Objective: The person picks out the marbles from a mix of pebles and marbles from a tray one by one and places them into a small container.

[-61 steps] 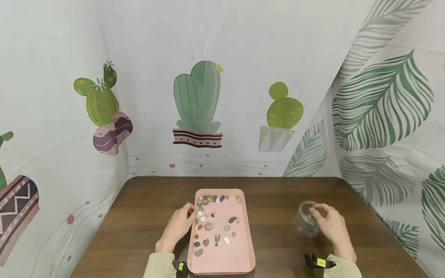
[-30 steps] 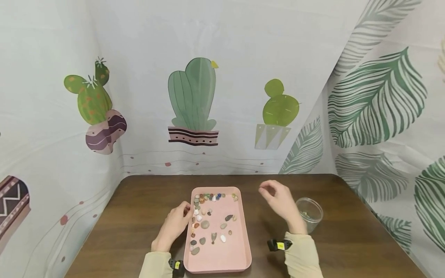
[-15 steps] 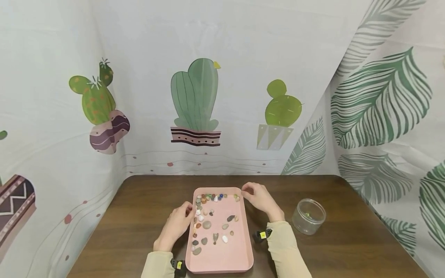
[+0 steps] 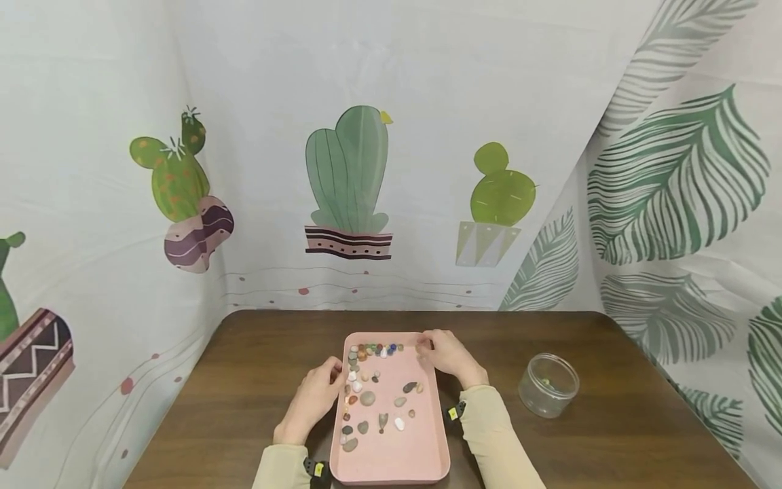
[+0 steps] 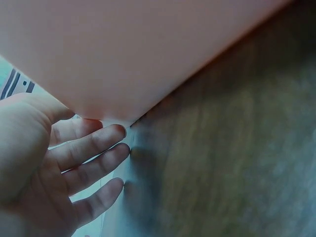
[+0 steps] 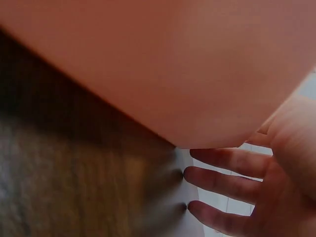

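Observation:
A pink rectangular tray [image 4: 391, 463] lies lengthwise on the table, bearing several small pebbles and coloured glass-like beads. My left hand [image 4: 310, 402] rests along its left side; in the left wrist view the fingers [image 5: 94, 148] stretch out loosely by the tray wall, fingertips at the table. At the far right corner my right hand [image 4: 451, 356] bends its thumb and forefinger over the rim, covering the stones there. I cannot tell whether anything is between those fingertips. Its other fingers [image 6: 224, 182] extend outside the wall in the right wrist view.
A clear round jar [image 4: 548, 396] with something small and green inside stands right of the tray on the brown wooden table [image 4: 263, 339]. Beads [image 4: 393, 347] line the tray's far edge, pebbles its left edge; a round grey pebble [image 4: 367, 398] and a white one [image 4: 400, 424] lie farther in.
My right hand has left the jar, crossed leftward to the tray and come over its far right corner. My left hand has stayed at the tray's left side.

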`<control>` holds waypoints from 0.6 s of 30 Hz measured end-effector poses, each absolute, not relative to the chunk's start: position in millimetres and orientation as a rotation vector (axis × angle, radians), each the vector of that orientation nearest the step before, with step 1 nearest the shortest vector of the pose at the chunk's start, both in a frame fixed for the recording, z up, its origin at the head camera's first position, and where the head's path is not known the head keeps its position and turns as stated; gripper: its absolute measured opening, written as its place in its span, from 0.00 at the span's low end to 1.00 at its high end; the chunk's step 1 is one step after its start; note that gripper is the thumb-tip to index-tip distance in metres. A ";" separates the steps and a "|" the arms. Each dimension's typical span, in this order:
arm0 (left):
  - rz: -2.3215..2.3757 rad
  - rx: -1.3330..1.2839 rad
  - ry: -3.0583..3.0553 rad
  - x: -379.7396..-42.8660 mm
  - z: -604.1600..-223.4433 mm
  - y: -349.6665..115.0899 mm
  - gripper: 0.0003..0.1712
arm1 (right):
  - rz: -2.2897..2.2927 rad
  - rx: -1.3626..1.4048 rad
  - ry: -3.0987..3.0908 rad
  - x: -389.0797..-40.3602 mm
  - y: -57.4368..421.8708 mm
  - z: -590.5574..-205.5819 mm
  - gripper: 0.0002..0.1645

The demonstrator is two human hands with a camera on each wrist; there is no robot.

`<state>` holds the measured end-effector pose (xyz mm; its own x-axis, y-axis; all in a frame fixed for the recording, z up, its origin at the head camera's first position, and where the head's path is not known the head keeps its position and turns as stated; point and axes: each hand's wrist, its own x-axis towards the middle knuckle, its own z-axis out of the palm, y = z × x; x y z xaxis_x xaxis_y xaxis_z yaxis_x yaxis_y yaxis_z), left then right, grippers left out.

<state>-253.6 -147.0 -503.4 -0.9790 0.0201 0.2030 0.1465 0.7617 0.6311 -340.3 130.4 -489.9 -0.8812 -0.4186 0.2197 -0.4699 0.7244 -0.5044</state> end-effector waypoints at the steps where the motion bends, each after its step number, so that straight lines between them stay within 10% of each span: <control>1: -1.018 -0.134 -2.774 -253.5 -503.1 -146.9 0.07 | 0.843 0.726 -2.847 -340.8 129.7 -490.7 0.13; 18: -1.049 -0.136 -2.780 -250.8 -500.6 -146.5 0.07 | 0.622 0.667 -2.967 -341.1 118.1 -485.0 0.07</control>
